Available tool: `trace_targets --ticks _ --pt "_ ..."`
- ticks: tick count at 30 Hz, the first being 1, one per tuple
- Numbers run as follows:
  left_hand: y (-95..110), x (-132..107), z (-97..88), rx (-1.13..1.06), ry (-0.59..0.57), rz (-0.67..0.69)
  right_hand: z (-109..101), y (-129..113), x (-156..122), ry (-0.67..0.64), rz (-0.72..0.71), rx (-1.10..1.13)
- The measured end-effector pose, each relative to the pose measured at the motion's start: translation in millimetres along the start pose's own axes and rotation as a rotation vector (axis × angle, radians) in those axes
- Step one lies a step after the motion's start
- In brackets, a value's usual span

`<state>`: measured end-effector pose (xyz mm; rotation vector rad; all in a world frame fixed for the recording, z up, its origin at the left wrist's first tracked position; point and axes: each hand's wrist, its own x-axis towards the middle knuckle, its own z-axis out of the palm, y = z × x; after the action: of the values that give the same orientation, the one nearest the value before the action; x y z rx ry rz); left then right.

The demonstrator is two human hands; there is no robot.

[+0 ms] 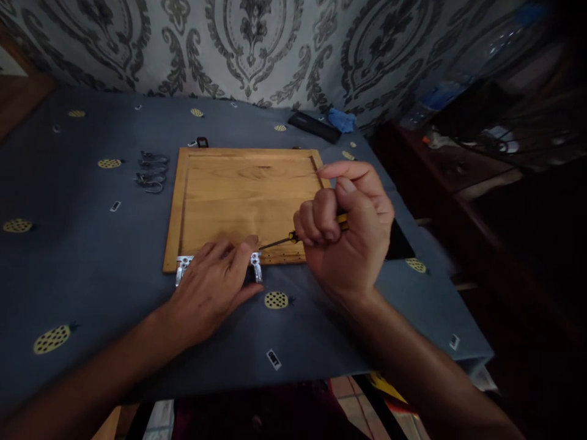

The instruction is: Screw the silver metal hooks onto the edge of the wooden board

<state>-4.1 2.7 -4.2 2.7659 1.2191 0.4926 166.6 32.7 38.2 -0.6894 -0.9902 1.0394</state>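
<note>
A wooden board lies flat on a blue cloth with yellow pineapple prints. A silver metal bracket runs along the board's near edge. My left hand rests flat on this bracket, fingers stretched out and pressing it down. My right hand is closed around a screwdriver with a yellow and black handle. Its thin shaft points left, with the tip at the bracket's right end near my left fingertips.
Several metal hooks or brackets lie on the cloth left of the board. A black flat object and a blue cloth lump sit at the back. A dark wooden shelf stands right of the table. Patterned wallpaper rises behind.
</note>
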Motion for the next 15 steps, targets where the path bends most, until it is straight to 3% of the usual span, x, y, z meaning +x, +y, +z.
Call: trace_targets --ticks 8,12,15 --pt "0 -2 -1.7 -0.054 -0.045 -0.040 -3 22 12 0.074 -0.016 0.054" --pt "-8 -3 -5.2 -0.187 -0.027 -0.092 -21 37 20 0.134 0.017 0.043" --pt "-19 -1 -13.4 -0.309 -0.004 -0.222 -39 46 22 0.188 0.124 -0.143"
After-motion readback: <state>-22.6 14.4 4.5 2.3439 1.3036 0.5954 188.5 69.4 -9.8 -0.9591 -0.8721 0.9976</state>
